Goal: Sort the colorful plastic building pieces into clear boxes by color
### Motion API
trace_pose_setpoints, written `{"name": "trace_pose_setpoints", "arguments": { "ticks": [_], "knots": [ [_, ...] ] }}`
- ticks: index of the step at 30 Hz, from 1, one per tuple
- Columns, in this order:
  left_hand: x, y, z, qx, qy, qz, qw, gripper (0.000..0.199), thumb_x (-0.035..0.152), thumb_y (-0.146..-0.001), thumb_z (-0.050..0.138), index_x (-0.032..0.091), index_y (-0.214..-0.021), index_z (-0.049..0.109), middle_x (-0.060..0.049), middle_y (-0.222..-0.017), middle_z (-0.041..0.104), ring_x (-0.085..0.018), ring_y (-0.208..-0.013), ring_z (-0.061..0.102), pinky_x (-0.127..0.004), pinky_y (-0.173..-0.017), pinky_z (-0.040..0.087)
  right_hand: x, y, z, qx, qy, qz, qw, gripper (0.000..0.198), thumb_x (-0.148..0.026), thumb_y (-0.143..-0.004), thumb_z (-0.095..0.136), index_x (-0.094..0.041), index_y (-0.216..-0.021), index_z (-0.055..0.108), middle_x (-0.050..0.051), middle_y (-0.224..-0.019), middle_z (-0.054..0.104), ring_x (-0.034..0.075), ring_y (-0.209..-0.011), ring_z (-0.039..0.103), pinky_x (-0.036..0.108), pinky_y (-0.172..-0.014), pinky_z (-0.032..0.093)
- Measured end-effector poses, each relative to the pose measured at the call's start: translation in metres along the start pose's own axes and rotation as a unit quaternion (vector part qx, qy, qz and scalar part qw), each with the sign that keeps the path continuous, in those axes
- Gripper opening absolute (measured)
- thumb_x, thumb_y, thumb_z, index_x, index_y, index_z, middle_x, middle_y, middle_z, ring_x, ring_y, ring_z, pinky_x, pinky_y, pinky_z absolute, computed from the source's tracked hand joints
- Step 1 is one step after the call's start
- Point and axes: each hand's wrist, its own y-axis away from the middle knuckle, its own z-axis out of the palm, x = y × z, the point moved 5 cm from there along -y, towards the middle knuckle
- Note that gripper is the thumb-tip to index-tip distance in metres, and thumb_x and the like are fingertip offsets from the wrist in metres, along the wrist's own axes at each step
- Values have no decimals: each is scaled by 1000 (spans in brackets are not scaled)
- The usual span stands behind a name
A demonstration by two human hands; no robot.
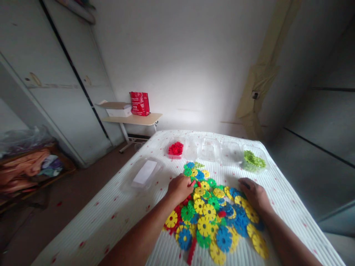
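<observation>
Yellow, blue, green and red plastic pieces lie in a loose pile on the near half of the table, most of them notched discs (209,212) with a hole in the middle. A red strip (191,252) sticks out at the near edge of the pile, and more red pieces show among the discs on its left side. The pile lies between the person's two forearms, on a white ribbed tablecloth (111,225) dotted with small red marks.

The left hand (179,188) is at the pile's far left side, thumb and forefinger drawn together on a small red piece (192,183). The right hand (255,194) is at the right edge beside blue and yellow discs, fingers bent; I cannot tell whether it grips anything.

Left of the pile lies a clear lid (157,173) with a white label (144,172); whether it carries print is too unclear to tell. Beyond, clear plastic boxes (209,149) stand in a row, red pieces (175,149) heaped in the leftmost, lime-green pieces (254,159) in the rightmost.

Farther off, a side table (144,119) bears a white carton (119,111) and a red bag (140,103) printed with white characters, too small to read. Behind them is a pale wall (188,66) with a socket (255,95).
</observation>
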Motion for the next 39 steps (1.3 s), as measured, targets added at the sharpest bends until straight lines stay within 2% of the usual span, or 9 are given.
{"name": "trace_pose_setpoints", "arguments": {
  "ticks": [4,7,9,12,14,17,21,29,39],
  "knots": [
    [-8,-5,2,16,71,7,997,15,25,-69,54,16,-60,61,-2,-68,61,-13,-67,54,-22,-59,33,-1,0,-1,0,-1,3,1000,30,-39,-74,43,-21,-84,64,5,-86,69,20,-80,64,29,-73,49],
    [-21,-11,6,14,199,-10,980,16,27,-67,56,15,-58,58,1,-57,57,-12,-58,52,-21,-54,33,-1,0,-1,1,1,7,1000,29,-39,-73,43,-21,-84,64,5,-86,69,21,-80,64,30,-73,49],
    [-30,-14,9,-8,325,-45,945,18,31,-66,57,14,-59,56,3,-52,54,-11,-51,52,-20,-50,34,0,0,-1,1,2,9,1000,29,-38,-73,43,-21,-84,64,5,-86,69,21,-80,64,30,-73,49],
    [-38,-17,7,-36,512,-85,854,24,36,-63,61,13,-64,55,2,-52,55,-11,-47,53,-21,-48,39,2,0,1,-2,2,9,1000,30,-39,-74,43,-20,-85,63,5,-86,69,20,-79,64,30,-73,48],
    [-42,-17,1,-32,586,-90,804,27,36,-61,65,12,-67,56,1,-55,57,-10,-48,54,-21,-49,41,2,0,1,-4,1,9,1000,31,-39,-74,43,-20,-85,63,5,-86,69,20,-79,64,30,-73,48],
    [-46,-17,-5,-23,629,-100,771,30,35,-57,70,10,-70,58,0,-56,58,-9,-48,54,-21,-50,43,2,0,1,-6,-1,11,1000,31,-40,-74,43,-20,-85,63,6,-86,69,21,-80,64,30,-73,48],
    [-46,-18,-6,-32,626,-101,772,31,34,-57,71,9,-71,60,-1,-56,60,-10,-49,54,-21,-49,42,1,0,0,-4,1,15,1000,31,-40,-73,43,-20,-85,63,6,-86,69,21,-80,64,30,-73,48],
    [-34,-15,-3,-34,560,-77,824,35,36,-61,69,8,-80,64,0,-53,59,-9,-43,51,-20,-42,35,2,0,1,-3,4,9,1000,30,-39,-74,42,-21,-86,63,5,-86,69,20,-79,64,29,-73,49],
    [-32,-15,-2,-21,556,-65,829,40,35,-64,65,9,-94,62,2,-56,56,-8,-44,48,-19,-41,34,2,0,0,-4,8,10,1000,31,-39,-74,42,-20,-86,63,5,-87,69,20,-80,63,30,-74,48]
  ]
}}
